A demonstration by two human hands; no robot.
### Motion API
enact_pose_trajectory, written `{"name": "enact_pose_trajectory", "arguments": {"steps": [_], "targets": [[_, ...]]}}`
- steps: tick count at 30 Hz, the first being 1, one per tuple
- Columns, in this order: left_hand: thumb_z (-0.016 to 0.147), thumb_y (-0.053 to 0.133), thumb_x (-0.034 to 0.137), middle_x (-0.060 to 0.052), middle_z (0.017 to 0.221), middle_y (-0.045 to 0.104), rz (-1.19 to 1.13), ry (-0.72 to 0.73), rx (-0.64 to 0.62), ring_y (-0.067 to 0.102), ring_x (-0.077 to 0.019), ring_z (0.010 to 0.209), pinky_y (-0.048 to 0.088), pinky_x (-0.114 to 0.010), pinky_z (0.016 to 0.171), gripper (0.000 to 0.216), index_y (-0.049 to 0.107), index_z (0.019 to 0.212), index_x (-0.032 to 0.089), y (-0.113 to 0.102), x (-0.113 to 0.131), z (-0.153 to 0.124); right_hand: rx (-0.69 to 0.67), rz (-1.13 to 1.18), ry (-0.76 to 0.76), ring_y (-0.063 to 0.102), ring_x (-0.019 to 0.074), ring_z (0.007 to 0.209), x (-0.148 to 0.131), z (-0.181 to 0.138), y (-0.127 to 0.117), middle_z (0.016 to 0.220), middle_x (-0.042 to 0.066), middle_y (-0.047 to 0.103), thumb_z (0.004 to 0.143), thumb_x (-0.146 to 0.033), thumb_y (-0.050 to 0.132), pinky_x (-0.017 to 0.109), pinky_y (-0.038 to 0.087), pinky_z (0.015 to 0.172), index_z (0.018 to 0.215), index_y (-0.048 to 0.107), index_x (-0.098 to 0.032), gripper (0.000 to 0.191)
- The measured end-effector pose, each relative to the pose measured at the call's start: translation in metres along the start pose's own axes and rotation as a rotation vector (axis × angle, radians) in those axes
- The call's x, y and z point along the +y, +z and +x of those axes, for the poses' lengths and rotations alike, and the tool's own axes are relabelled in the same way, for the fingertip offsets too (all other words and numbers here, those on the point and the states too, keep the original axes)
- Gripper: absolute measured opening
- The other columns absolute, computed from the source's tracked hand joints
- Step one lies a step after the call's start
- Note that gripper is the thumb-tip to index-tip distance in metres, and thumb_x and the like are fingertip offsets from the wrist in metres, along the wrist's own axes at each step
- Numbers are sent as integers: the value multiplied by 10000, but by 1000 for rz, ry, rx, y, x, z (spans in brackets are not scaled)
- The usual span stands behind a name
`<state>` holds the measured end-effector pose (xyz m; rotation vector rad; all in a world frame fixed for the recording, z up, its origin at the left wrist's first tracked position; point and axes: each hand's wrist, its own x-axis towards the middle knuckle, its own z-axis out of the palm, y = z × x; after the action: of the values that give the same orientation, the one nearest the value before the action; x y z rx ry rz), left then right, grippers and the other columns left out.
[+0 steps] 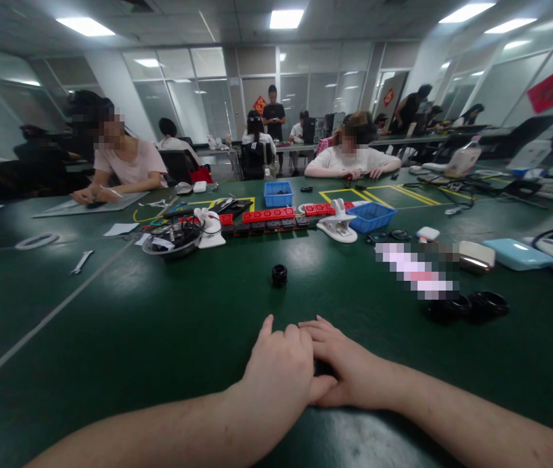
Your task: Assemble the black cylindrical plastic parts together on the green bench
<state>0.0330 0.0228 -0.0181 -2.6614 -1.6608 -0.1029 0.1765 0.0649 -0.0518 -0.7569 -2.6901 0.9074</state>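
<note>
My left hand [282,361] and my right hand [347,367] meet low in the middle of the head view, just above the green table. The left fingers are curled in, with one finger sticking out forward. My right hand bends around from the side, and its thumb and fingers touch the left hand. A small dark patch shows in the gap between the hands; what they hold is mostly hidden. Ahead of them a small black ribbed cylinder [279,275] stands alone on the table [198,305].
Black ring-shaped pieces [488,304] lie at the right, near a light blue case [518,253]. Farther back are a bowl of parts [171,246], white clamp-like stands [338,224], red strips [269,214] and blue bins [371,216]. A wrench [81,262] lies left. People sit across the table.
</note>
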Motion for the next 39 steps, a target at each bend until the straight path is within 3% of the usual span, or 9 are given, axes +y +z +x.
{"name": "enact_pose_trajectory", "arguments": {"steps": [9,13,16,19,25,32,39], "targets": [[630,571,690,-114,747,659,-4,4,3,617,-252,722,295,-526,966,669,646,855,64,-1,-2,2,-14,-24,26,387,265,1178,-1,0,-1,1218,85,502,643,-397,676,520,132,1035,1186,516,-235,589],[578,519,769,-105,763,651,-4,84,33,599,-273,767,243,-538,988,765,645,885,80,-10,-12,2,-12,-16,25,382,269,1187,0,-1,-1,1237,81,495,672,-401,653,524,129,1037,1179,523,-235,549],[677,601,611,-70,872,646,-148,251,17,579,-239,878,274,-466,994,579,617,994,127,-24,-24,2,-13,0,25,380,267,1190,0,-2,-1,1257,85,481,670,-415,656,536,115,1037,1198,502,-235,580],[679,707,424,-50,1054,619,-297,408,-96,552,-208,979,398,-329,894,465,593,1063,186,-39,-35,2,-8,11,30,368,271,1199,0,-2,0,1290,86,447,650,-433,674,547,112,1034,1233,467,-246,646],[671,745,175,-15,1096,629,-367,503,-206,553,-175,1013,402,-260,871,465,574,1102,212,-47,-42,5,-28,10,33,369,273,1196,-1,0,-2,1245,54,489,643,-387,690,554,113,1029,1239,466,-289,644],[654,756,169,-39,1006,648,-318,450,-208,576,-186,940,429,-266,826,360,625,989,160,-41,-35,7,-29,3,42,390,254,1176,-4,-1,-4,1194,42,519,634,-351,700,532,108,1037,1157,541,-288,550],[659,744,286,-61,934,629,-211,224,-213,585,-218,853,461,-298,745,359,622,958,129,-31,-24,3,-25,26,69,354,273,1214,-5,0,-3,1255,59,483,646,-386,680,540,96,1039,1161,531,-253,552]]}}
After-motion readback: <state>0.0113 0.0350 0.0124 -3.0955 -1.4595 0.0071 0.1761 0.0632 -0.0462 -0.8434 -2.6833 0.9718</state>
